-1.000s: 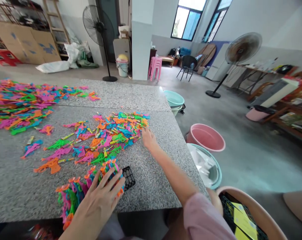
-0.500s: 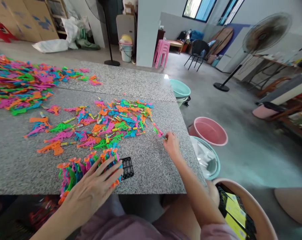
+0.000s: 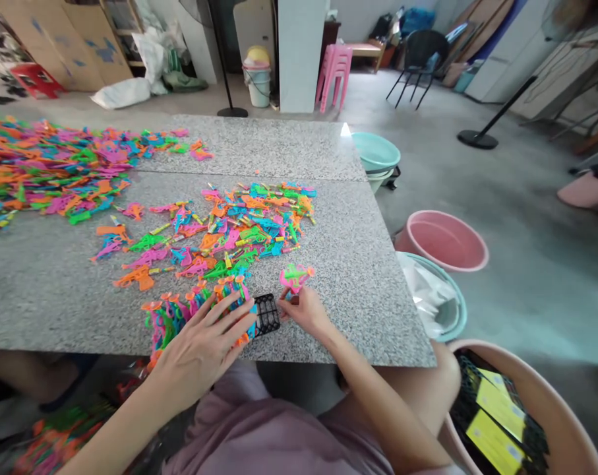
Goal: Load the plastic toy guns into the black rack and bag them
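My left hand (image 3: 202, 340) lies with fingers stretched over a row of upright toy dart guns (image 3: 166, 322), their orange suction-cup tips upward. The row stands in a black plastic grid rack (image 3: 268, 315), whose bare right end shows beyond my fingertips. My right hand (image 3: 306, 310) pinches a pink and green toy gun (image 3: 293, 276) just to the right of the rack, its orange tip pointing right. Behind both hands spreads a loose pile of toy guns (image 3: 249, 227) in orange, pink, green and blue, many with yellow-banded ends.
A larger heap of toy guns (image 3: 46, 165) covers the far left of the speckled stone table (image 3: 348, 264). Beyond the right edge stand a pink tub (image 3: 442, 241), a teal basin with white plastic (image 3: 434, 297), and an orange tub (image 3: 570, 422) holding black racks and yellow cards.
My right hand has come left and nearer with a toy gun, from the table's right side to beside the rack. My left hand stays on the row. The view has tilted down.
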The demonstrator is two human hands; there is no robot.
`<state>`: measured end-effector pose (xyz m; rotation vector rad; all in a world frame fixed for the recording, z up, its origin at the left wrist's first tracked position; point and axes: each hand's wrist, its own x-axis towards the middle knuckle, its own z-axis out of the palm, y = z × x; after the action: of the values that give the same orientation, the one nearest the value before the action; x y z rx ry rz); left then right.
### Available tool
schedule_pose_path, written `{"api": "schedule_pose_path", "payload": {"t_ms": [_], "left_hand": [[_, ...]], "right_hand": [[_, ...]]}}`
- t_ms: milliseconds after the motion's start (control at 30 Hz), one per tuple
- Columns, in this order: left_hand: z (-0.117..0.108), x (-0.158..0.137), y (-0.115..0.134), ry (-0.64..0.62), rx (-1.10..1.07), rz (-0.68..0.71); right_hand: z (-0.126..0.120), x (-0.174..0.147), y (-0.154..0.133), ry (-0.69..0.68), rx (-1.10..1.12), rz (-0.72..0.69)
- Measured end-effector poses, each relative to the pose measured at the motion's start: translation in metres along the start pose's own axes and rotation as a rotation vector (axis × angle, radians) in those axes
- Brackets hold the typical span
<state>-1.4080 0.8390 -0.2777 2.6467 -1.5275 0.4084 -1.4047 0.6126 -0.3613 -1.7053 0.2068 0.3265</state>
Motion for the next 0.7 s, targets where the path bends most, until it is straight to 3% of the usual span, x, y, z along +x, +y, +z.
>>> {"api": "schedule_pose_path", "payload": {"t_ms": [167, 300, 567, 700], "left_hand": [[-0.003, 0.001, 0.002, -0.001, -0.013, -0.013], [-0.002, 0.0, 0.002, 0.004, -0.024, -0.019], [-0.003, -0.001, -0.001, -0.024, 0.032, 0.032], [-0.002, -0.001, -0.001, -0.03, 0.005, 0.006]], "right_hand": [[-0.007, -0.001, 0.003, 0.166, -0.316, -0.135], [-0.005, 0.001, 0.006, 0.215, -0.363, -0.247], [0.028, 0.032, 0.001, 0.056, -0.204, -0.311], [0.036, 0.038, -0.005, 0.016, -0.429, -0.403]]}}
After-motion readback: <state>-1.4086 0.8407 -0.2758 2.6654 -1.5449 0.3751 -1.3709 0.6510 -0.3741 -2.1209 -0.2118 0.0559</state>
